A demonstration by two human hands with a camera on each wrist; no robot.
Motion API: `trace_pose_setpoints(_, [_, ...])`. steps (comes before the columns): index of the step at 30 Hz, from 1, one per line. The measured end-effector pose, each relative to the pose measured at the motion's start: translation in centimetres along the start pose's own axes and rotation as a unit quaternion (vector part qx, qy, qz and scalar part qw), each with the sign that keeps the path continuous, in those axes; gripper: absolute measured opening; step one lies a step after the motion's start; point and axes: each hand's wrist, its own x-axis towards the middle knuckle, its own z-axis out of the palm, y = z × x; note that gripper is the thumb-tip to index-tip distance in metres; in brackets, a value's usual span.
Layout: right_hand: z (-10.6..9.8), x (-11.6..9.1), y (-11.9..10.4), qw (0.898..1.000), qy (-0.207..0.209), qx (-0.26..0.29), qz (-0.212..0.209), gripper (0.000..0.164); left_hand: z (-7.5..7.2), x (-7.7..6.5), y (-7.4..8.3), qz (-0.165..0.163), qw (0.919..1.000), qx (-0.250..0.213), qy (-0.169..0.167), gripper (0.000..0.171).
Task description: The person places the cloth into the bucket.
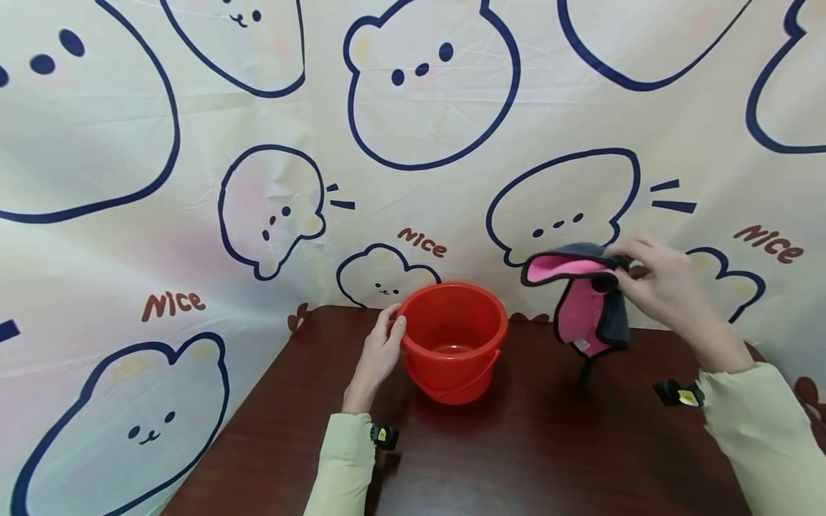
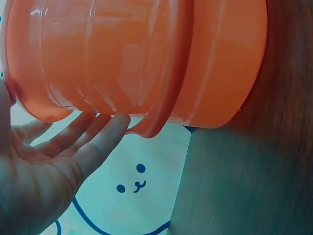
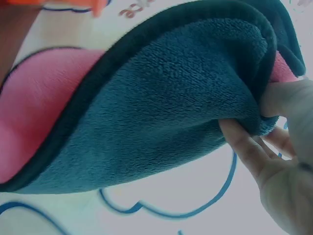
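A red plastic bucket stands upright on the table, its handle hanging against its side. My left hand holds it at the left of the rim; in the left wrist view the fingers lie along its outside. Up in the air to the right of the bucket, my right hand pinches a two-sided cloth, grey on one face and pink on the other, with dark edging. The cloth hangs folded over, its lower tip near the tabletop. The right wrist view shows its grey plush face between thumb and fingers.
The dark brown wooden table runs back to a pale curtain printed with cartoon bears and the word "Nice". The curtain stands close behind the bucket.
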Motion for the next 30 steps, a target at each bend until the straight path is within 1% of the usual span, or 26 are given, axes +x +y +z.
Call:
trace_pose_setpoints(4, [0.4, 2.2, -1.9, 0.999, 0.032, 0.037, -0.007, 0.025, 0.0, 0.0, -0.2, -0.003, 1.0, -0.004, -0.002, 0.043])
trace_pose_setpoints(13, [2.4, 6.2, -5.0, 0.992, 0.075, 0.089, -0.04, 0.014, -0.2, 0.2, -0.3, 0.015, 0.9999, 0.006, -0.002, 0.047])
trace_pose_setpoints(16, [2.7, 7.3, -6.1, 0.987, 0.105, 0.115, -0.043, 0.012, -0.1, 0.1, -0.2, 0.013, 0.9999, 0.002, -0.004, 0.047])
trace_pose_setpoints(19, [2.6, 8.4, -7.2, 0.979, 0.14, 0.139, -0.045, 0.013, 0.0, 0.1, -0.2, 0.009, 0.9999, 0.002, -0.005, 0.046])
trace_pose_setpoints(22, [2.4, 9.4, -8.3, 0.972, 0.163, 0.16, -0.058, 0.013, 0.0, 0.1, -0.1, 0.007, 1.0, -0.001, -0.005, 0.046])
trace_pose_setpoints(27, [2.4, 10.8, -10.0, 0.961, 0.172, 0.196, -0.087, 0.013, -0.2, 0.0, 0.3, -0.005, 0.9999, -0.007, -0.013, 0.049])
trace_pose_setpoints(30, [2.6, 11.4, -10.9, 0.955, 0.174, 0.218, -0.098, 0.012, -0.5, -0.7, 1.9, -0.016, 0.9995, -0.005, -0.026, 0.049])
